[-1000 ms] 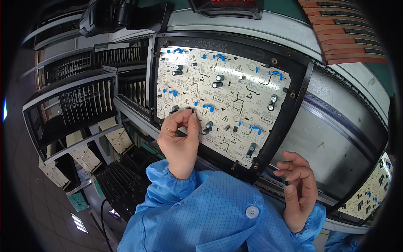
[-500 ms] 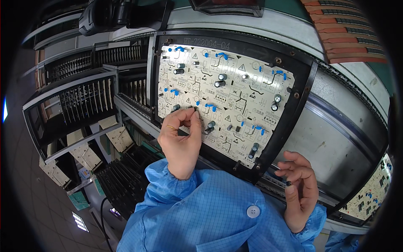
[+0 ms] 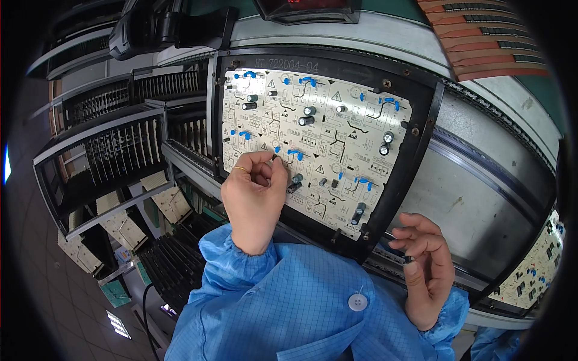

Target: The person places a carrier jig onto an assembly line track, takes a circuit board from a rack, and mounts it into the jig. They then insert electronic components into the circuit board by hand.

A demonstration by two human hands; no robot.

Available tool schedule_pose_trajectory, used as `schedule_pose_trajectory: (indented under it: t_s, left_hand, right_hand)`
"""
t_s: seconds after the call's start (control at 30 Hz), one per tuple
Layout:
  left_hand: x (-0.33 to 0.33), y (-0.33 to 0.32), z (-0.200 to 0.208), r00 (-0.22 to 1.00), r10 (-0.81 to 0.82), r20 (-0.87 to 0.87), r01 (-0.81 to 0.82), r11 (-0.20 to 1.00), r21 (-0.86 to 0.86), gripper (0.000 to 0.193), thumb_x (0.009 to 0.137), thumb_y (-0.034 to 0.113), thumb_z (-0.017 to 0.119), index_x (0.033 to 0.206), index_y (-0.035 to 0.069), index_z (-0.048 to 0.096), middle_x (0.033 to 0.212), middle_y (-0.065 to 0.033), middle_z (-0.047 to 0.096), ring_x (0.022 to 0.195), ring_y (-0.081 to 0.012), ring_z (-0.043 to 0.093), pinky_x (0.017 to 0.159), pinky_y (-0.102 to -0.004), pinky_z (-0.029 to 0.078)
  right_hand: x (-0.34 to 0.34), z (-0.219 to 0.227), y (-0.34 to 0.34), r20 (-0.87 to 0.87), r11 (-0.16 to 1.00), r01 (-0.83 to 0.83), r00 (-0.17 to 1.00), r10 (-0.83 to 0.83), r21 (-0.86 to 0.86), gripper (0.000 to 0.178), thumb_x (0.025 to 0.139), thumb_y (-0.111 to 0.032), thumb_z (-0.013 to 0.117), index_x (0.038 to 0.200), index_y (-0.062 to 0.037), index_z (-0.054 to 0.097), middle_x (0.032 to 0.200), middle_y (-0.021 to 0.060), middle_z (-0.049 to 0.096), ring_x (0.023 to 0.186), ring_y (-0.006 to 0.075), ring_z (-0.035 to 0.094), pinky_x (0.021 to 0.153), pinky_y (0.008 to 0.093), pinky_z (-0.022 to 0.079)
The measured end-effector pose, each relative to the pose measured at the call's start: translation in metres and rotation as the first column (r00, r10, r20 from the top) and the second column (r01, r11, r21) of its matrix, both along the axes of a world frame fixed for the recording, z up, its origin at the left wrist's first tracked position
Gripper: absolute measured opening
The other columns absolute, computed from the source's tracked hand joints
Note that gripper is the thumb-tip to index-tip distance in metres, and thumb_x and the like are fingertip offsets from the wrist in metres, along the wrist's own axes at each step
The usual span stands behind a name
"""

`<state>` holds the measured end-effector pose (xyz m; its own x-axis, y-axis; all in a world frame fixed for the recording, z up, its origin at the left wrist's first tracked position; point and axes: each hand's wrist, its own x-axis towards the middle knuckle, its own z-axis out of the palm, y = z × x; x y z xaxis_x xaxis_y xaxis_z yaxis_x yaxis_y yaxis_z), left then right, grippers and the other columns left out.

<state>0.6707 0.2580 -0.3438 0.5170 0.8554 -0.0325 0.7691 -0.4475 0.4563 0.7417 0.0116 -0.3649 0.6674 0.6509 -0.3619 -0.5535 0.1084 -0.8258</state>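
Pinching small dark component (image 3: 276, 157) in left grip (image 3: 254, 192), between thumb and index fingertips, at lower-left part of cream printed-circuit panel (image 3: 364, 111). Mostly hidden by fingertips; can't tell whether touching panel or just above it. Wearing thin gold-coloured ring on same hand.

Holding small black blocky component (image 3: 409, 259) in right grip (image 3: 426, 274), nipped between thumb tip and bent finger, off panel, near its lower-right side. Keeping other right fingers loosely curled.

On panel: black printed lines and symbols, clusters of blue disc-shaped components (image 3: 308, 81), black cylindrical capacitors (image 3: 306, 121), mostly in pairs. Just right of left fingertips: one blue cluster, with capacitor pair below.

Around panel: black rectangular frame (image 3: 355, 73) with screws along edges. To right of frame: smudged grey metal surface (image 3: 466, 186), then second cream circuit panel (image 3: 530, 256) with dark components at far edge. Upper right: orange-red slotted holder (image 3: 463, 61) with rows of dark parts. Left: black-and-grey metal racks (image 3: 65, 174) with boards slotted side by side. Nearest camera: blue grid-patterned smock (image 3: 283, 301), white round button (image 3: 357, 302).
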Motion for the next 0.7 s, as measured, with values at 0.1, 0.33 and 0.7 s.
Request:
schedule_pose_trajectory:
  t_s: [0.1, 0.33, 0.7]
  left_hand:
    - [0.003, 0.001, 0.000, 1.000, 0.005, -0.030, -0.005, 1.000, 0.005, 0.013, 0.080, 0.006, 0.071, 0.087, -0.003, 0.065, 0.063, -0.0019, 0.061, 0.054, -0.0059, 0.054, 0.052, -0.0211, 0.045]
    - [0.005, -0.006, 0.002, 1.000, -0.005, -0.011, 0.005, 1.000, 0.004, 0.012, 0.082, 0.005, 0.068, 0.087, -0.005, 0.063, 0.064, -0.0049, 0.063, 0.056, -0.0081, 0.057, 0.054, -0.0229, 0.047]
    - [-0.033, 0.054, -0.003, 0.964, -0.165, -0.207, 0.188, 0.978, 0.095, 0.017, 0.088, 0.013, 0.065, 0.094, -0.002, 0.063, 0.082, -0.0120, 0.067, 0.072, -0.0179, 0.061, 0.068, -0.0333, 0.050]
  right_hand:
    - [0.000, 0.000, 0.000, -0.045, 0.999, 0.033, 0.999, -0.031, 0.040, 0.013, 0.095, -0.013, 0.056, 0.100, -0.0015, 0.052, 0.135, 0.0218, 0.046, 0.113, 0.0239, 0.054, 0.096, 0.0369, 0.045]
    - [0.004, -0.002, -0.002, -0.034, 0.999, -0.005, 0.999, 0.007, 0.044, 0.017, 0.096, -0.019, 0.054, 0.100, -0.0035, 0.050, 0.134, 0.0217, 0.047, 0.114, 0.0245, 0.053, 0.094, 0.0377, 0.046]
    - [-0.005, -0.014, 0.012, 0.150, 0.987, 0.077, 0.984, -0.098, 0.143, 0.015, 0.089, 0.001, 0.058, 0.103, -0.0024, 0.056, 0.129, 0.0170, 0.053, 0.115, 0.0292, 0.055, 0.094, 0.0368, 0.045]
